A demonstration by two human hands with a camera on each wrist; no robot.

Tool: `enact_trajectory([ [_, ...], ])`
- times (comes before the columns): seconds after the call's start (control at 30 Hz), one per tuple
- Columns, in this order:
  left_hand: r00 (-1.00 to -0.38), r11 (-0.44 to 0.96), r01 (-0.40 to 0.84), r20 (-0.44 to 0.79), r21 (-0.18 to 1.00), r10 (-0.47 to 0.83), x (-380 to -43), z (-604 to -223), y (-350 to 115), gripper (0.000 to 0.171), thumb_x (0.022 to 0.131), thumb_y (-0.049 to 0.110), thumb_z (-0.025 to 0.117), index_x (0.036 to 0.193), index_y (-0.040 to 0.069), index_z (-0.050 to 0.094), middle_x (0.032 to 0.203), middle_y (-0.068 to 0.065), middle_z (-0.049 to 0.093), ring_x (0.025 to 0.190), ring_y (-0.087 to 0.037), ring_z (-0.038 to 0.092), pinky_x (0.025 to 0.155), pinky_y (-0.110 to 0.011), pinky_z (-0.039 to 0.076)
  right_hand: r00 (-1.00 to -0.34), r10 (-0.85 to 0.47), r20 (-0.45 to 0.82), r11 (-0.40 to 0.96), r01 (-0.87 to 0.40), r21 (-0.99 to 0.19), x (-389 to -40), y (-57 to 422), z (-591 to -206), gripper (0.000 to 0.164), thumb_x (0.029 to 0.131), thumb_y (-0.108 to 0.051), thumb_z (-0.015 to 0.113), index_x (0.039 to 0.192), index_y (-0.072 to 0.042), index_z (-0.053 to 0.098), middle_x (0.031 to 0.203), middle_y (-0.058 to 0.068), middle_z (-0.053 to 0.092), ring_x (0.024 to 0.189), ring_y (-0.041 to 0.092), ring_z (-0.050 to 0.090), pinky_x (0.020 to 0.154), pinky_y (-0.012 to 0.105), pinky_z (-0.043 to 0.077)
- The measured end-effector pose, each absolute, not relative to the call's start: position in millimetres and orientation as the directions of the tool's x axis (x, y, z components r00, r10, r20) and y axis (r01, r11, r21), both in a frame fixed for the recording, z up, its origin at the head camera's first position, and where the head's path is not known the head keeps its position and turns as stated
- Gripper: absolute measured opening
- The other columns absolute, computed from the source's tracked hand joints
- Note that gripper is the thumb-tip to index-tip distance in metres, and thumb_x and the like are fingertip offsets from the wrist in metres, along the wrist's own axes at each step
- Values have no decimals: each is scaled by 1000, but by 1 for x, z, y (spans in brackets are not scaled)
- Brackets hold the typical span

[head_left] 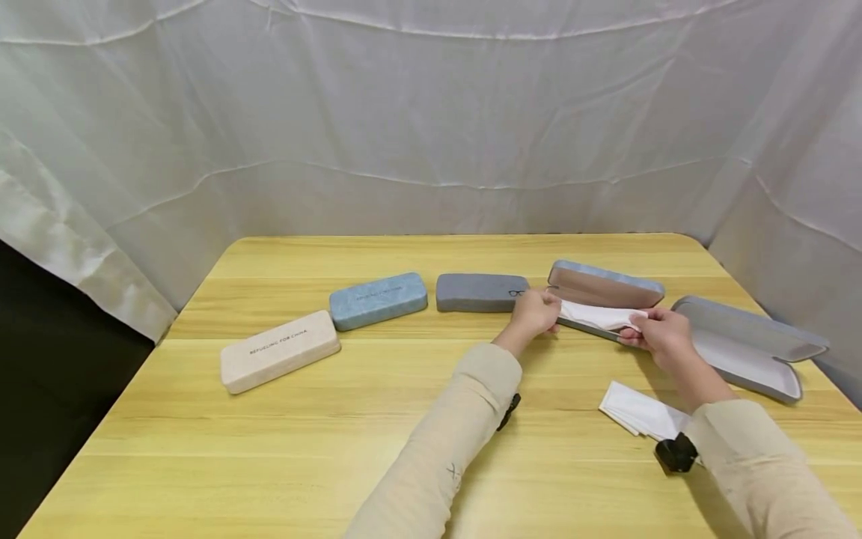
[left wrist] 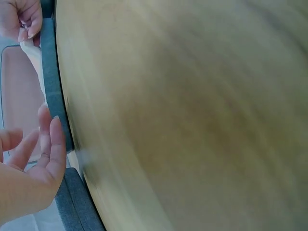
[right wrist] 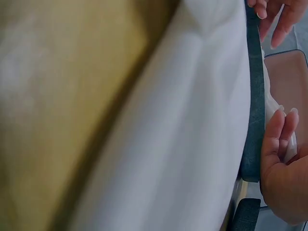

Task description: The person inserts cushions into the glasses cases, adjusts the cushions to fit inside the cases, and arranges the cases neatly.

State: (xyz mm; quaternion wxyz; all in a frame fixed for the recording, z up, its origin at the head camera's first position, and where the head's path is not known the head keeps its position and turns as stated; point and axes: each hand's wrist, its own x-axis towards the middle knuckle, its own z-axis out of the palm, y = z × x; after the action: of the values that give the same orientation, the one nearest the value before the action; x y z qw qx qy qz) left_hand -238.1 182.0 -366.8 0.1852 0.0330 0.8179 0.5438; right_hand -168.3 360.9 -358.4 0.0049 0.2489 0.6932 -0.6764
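Evidently, your right hand (head_left: 663, 337) pinches the white cloth (head_left: 598, 316) over the open blue case (head_left: 601, 290), likely to keep it flat; your left hand (head_left: 535, 313), loosely extended, lies at that case's left end, perhaps steadying it. Right of that case sits an open gray case (head_left: 747, 329); in front, a folded cloth (head_left: 643, 412).

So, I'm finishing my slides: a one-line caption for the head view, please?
Right hand pinching a white cloth at an open blue glasses case, left hand at the cloth's other end.
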Motion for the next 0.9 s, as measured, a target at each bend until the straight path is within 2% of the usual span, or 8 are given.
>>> enact_trajectory([
  [0.07, -928, 412, -146, -269, 899, 259, -237, -367, 183, 22, 89, 14, 55, 107, 13, 67, 118, -1, 61, 65, -21, 67, 53, -24, 53, -871, 339, -355, -17, 372, -928, -168, 361, -359, 7, 90, -1, 45, 89, 0, 37, 65, -1, 53, 51, 8, 60, 56, 25, 54],
  [0.23, -929, 435, -80, -225, 897, 295, -235, -367, 181, 29, 89, 12, 53, 116, 17, 62, 109, -4, 64, 64, -21, 67, 54, -24, 53, -867, 355, -350, 58, 394, -917, -168, 362, -359, 7, 91, -4, 44, 92, 0, 38, 68, -1, 52, 50, 8, 61, 58, 27, 55],
  [0.37, -911, 600, 149, -127, 786, 392, -234, -367, 174, 28, 91, 15, 49, 115, 17, 62, 106, 0, 66, 81, -13, 66, 68, -20, 51, -872, 354, -337, 141, 406, -903, -168, 363, -357, 7, 92, -7, 42, 94, -1, 39, 65, -2, 53, 51, 6, 61, 60, 28, 55],
  [0.47, -877, 698, 322, -75, 640, 474, -233, -366, 170, 22, 92, 19, 46, 90, 16, 68, 85, 4, 65, 77, -8, 59, 64, -16, 44, -875, 341, -343, 161, 414, -896, -168, 364, -357, 8, 93, -7, 41, 94, 0, 38, 63, -3, 54, 50, 7, 61, 60, 28, 55],
  [0.53, -859, 713, 379, -62, 590, 508, -232, -366, 168, 28, 92, 19, 45, 68, 15, 60, 70, 6, 55, 66, -6, 51, 55, -16, 39, -876, 335, -346, 173, 418, -892, -168, 364, -356, 9, 93, -7, 41, 95, 1, 39, 63, -3, 55, 50, 6, 62, 60, 27, 55],
  [0.6, -849, 717, 396, -68, 574, 524, -232, -365, 166, 36, 91, 19, 46, 55, 16, 46, 57, 4, 41, 54, -9, 41, 46, -19, 31, -877, 329, -350, 191, 425, -885, -168, 364, -356, 10, 93, -8, 41, 95, 2, 39, 63, -3, 54, 50, 6, 61, 60, 27, 55],
  [0.7, -841, 720, 410, -74, 559, 536, -230, -364, 163, 43, 91, 20, 46, 49, 17, 37, 49, 6, 32, 46, -7, 32, 42, -18, 27, -878, 322, -355, 226, 435, -872, -167, 363, -355, 12, 93, -8, 40, 97, 4, 39, 61, -3, 55, 50, 6, 61, 60, 27, 55],
  [0.9, -804, 693, 459, -73, 557, 591, -224, -361, 154, 49, 92, 20, 45, 45, 16, 32, 41, 6, 25, 37, -6, 23, 38, -17, 21, -886, 277, -371, 294, 446, -846, -162, 362, -352, 18, 94, -9, 40, 99, 7, 37, 62, -2, 56, 51, 6, 62, 60, 28, 55],
])
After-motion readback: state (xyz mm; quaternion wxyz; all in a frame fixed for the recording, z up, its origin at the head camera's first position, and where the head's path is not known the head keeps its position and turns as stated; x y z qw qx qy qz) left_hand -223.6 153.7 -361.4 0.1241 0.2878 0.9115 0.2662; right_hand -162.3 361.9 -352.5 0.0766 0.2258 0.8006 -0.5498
